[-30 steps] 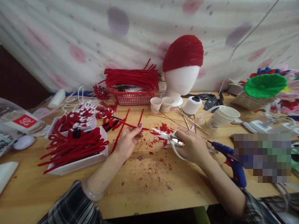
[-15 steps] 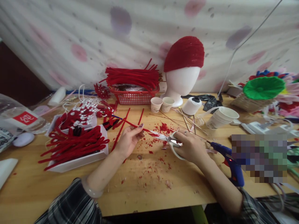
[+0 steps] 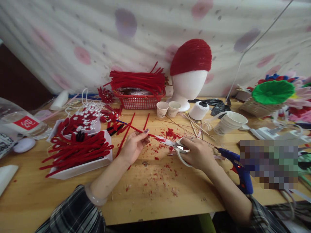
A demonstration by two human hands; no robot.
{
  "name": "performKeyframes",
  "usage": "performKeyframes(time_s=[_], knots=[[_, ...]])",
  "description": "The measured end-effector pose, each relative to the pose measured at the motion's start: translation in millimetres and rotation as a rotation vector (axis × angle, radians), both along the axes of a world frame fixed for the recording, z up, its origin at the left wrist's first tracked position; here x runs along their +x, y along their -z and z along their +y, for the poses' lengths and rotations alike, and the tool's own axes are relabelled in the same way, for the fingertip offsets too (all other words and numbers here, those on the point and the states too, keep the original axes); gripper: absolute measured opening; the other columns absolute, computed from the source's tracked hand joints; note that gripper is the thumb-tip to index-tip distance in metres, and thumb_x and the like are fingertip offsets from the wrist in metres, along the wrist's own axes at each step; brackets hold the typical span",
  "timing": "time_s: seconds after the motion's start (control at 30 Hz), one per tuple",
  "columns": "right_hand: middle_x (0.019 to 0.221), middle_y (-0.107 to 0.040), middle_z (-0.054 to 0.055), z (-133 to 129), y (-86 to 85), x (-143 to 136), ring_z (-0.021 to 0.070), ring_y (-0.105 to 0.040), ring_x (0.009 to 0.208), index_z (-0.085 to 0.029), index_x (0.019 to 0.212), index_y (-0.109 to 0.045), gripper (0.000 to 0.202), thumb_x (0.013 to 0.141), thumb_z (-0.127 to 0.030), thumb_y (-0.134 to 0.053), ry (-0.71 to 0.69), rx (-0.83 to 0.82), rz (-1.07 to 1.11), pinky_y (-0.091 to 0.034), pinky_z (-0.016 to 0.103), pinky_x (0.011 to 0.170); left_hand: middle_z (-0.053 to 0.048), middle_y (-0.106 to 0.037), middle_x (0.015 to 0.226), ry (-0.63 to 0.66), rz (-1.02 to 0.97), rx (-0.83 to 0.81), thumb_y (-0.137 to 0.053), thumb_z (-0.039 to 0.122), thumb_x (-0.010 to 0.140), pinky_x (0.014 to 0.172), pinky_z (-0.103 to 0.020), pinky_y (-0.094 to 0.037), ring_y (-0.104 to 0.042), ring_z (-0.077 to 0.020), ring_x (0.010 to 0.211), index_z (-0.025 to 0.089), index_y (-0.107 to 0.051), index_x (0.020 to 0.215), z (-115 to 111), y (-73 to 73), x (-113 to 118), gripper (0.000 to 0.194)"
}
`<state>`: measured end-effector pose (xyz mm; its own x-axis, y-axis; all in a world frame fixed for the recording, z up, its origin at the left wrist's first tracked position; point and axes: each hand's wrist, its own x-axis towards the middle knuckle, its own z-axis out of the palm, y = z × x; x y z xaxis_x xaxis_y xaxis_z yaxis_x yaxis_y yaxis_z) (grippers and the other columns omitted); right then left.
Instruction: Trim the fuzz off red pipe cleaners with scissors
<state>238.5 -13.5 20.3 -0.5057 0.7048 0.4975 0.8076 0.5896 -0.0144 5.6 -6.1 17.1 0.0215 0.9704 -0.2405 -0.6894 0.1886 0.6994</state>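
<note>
Between thumb and fingers, my left hand (image 3: 134, 144) pinches a thin red pipe cleaner (image 3: 131, 127), which runs from upper left toward the middle of the table. My right hand (image 3: 198, 152) is wrapped round the handles of a pair of scissors (image 3: 178, 147) with white grips. The blades point left and lie at the pipe cleaner's right end; whether they are fully closed on it is hard to see. Red fuzz clippings (image 3: 170, 133) are scattered on the wood under and around the blades.
A white box of red pipe cleaners (image 3: 81, 166) stands left, a red basket (image 3: 141, 102) behind. A white mannequin head (image 3: 188, 84) wears a red cap. Two paper cups (image 3: 162, 110) and a thread spool (image 3: 199, 110) stand near it. A blue glue gun (image 3: 243, 174) lies right.
Both hands, the pipe cleaner and the scissors stay almost in the same place. The whole view has shifted very slightly.
</note>
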Motion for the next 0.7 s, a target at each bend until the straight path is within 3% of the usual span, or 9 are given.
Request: performKeyframes(time_s=[0.33,0.7], knots=[[0.062,-0.059,0.002,-1.4,-0.2,-2.2,0.0140,-0.051,0.055,-0.020,0.070,-0.054,0.019,0.078,-0.037,-0.055,0.040,-0.046,-0.036,-0.025,0.025,0.052,0.001,-0.065,0.064,0.034,0.020,0.031,-0.080,0.013,0.058,0.056,-0.019,-0.047,-0.057,-0.0071,0.056,0.012,-0.067,0.066,-1.4,1.0,0.8,0.015],[0.055,-0.057,0.001,-2.2,-0.7,-1.7,0.0127,-0.050,0.052,-0.021,0.061,-0.050,0.024,0.079,-0.036,-0.055,0.025,-0.012,-0.017,-0.025,0.025,0.051,0.001,-0.064,0.063,0.041,0.017,0.050,-0.079,0.014,0.059,0.056,-0.019,-0.046,-0.056,-0.0069,0.056,0.011,-0.068,0.066,-0.7,1.7,0.8,0.013]])
